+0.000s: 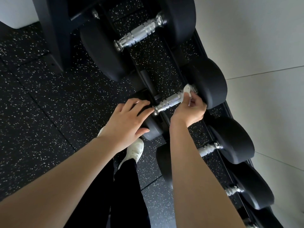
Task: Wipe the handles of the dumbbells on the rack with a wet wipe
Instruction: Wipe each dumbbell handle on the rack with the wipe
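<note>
The right hand (pixel 189 109) pinches the wet wipe (pixel 186 90) in curled fingers and holds it on the handle (pixel 169 102) at its far end, just beside the far head (pixel 212 86). Toward the person from this grip, the left hand (pixel 126 119) rests with fingers spread on the near head (pixel 151 130), seemingly steadying it. The wiping of this handle looks under way. The next stroke would draw the wipe back along the knurling. The heads bound both ends, and the open room lies above.

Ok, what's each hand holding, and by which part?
The right hand pinches the white wet wipe by its lower edge, against the far end of the knurled chrome dumbbell handle. The left hand holds nothing, resting on the near black head.
</note>
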